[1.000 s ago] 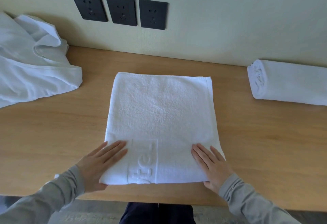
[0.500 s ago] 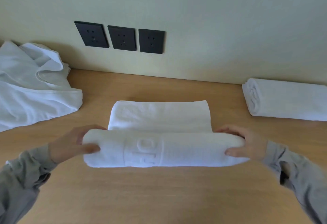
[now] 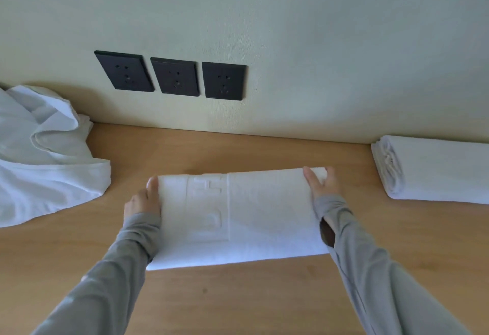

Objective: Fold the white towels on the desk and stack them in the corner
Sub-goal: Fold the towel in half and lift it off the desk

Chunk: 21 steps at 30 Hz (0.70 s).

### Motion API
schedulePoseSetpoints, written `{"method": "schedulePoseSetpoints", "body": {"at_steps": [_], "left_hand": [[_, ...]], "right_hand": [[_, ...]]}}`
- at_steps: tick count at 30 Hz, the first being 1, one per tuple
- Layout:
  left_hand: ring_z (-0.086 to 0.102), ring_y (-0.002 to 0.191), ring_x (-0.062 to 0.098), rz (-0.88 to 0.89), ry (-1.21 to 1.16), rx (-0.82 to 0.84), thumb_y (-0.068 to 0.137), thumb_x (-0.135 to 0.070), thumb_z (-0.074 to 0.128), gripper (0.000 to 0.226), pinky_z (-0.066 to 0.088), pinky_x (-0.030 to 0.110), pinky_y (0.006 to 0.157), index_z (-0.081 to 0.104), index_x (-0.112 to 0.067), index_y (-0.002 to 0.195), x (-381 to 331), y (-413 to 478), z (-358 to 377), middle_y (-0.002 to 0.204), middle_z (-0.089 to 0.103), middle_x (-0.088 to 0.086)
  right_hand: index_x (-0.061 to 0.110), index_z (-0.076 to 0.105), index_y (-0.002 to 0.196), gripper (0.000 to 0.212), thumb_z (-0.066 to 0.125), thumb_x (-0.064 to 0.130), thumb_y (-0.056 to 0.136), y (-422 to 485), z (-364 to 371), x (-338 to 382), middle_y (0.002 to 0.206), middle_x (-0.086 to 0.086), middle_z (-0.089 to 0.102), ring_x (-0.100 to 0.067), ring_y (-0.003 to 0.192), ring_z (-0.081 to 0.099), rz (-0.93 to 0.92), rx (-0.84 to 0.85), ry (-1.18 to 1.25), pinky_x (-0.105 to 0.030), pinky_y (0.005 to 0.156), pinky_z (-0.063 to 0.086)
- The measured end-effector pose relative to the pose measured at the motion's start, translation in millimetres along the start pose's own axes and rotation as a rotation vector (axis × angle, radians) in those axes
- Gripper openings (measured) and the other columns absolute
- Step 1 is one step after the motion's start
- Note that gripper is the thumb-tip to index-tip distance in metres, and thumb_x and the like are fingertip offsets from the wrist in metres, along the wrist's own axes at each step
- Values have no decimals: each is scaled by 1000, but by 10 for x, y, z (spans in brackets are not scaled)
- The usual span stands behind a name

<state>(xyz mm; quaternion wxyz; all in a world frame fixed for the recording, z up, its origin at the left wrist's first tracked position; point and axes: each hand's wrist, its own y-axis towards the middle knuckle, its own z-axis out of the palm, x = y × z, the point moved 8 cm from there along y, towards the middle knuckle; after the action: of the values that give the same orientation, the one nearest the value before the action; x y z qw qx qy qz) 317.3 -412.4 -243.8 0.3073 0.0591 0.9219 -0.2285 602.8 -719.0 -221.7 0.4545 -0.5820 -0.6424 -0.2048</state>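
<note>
Folded towel point(image 3: 264, 215) flat on desk point(image 3: 238, 303), between both hands.
Left hand point(image 3: 144, 201) and right hand point(image 3: 321, 182) clamped on far corners. Soft, light, limp; likely best gripped at folded edges, layers together.

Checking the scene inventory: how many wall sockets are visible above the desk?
3, in a row on the wall: left socket, middle socket, right socket. More may lie outside the frame.

Both hands point(image 3: 144, 201) point(image 3: 321, 182) reach forward, fingers gripping.
</note>
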Motion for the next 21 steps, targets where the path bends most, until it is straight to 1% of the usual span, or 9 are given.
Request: {"method": "schedulePoseSetpoints", "body": {"at_steps": [2,3,7,11,14,15,17,19,21], "left_hand": [[47,112,44,5,25,-13,97,-51,21,71,35,43,96,58,5,117,34,63,46,118,56,33],[48,112,45,2,31,-22,97,-51,21,70,35,43,95,58,5,116,53,87,55,118,56,33],[49,109,45,3,38,-55,97,-49,22,70,35,42,93,60,7,110,97,152,105,114,57,33],[48,112,44,-76,97,1,96,-52,19,71,35,42,94,57,4,118,77,229,162,120,55,31],[51,98,40,-42,204,-70,95,-54,15,66,36,42,82,55,-5,114,-29,177,82,108,58,27],[50,95,39,22,249,-153,95,-53,15,61,37,44,80,51,-8,113,-116,118,-6,104,57,25],[50,102,41,309,353,-342,95,-47,21,54,40,52,82,49,-9,119,-457,-143,-112,114,54,24],[47,120,40,642,483,-277,91,-50,24,59,37,56,94,51,-16,131,-892,-563,144,134,49,20],[24,141,32,831,629,-60,88,-59,8,69,17,55,111,31,-27,145,-1064,-912,626,153,27,9]], "right_hand": [[18,45,106,37,59,46,86,90,41,-9,104,-8,60,-31,98,58,-24,-22,-71,-42,90,46],[18,44,102,35,59,46,86,138,65,-16,102,-9,59,-30,93,58,-32,-32,-108,-41,86,46],[5,48,107,47,53,48,89,251,167,-41,92,-12,56,-27,79,49,-39,-76,-323,-30,69,35],[0,48,106,49,44,47,93,313,228,-47,97,-22,59,-38,90,56,-6,-119,-469,-33,67,35],[-2,46,107,49,38,45,96,345,266,-48,105,-26,59,-41,96,56,21,-120,-558,-35,67,34],[-2,45,107,49,37,45,96,352,274,-52,106,-26,58,-41,96,56,25,-120,-581,-35,67,34],[-2,45,109,48,34,44,97,360,276,-43,106,-26,58,-40,97,56,25,-120,-618,-35,66,33],[-2,45,109,48,34,43,97,372,272,-45,105,-26,58,-40,95,57,22,-126,-625,-35,65,33],[-2,44,110,49,33,43,97,342,279,-30,105,-26,58,-38,94,57,29,-119,-637,-34,65,34]]}}
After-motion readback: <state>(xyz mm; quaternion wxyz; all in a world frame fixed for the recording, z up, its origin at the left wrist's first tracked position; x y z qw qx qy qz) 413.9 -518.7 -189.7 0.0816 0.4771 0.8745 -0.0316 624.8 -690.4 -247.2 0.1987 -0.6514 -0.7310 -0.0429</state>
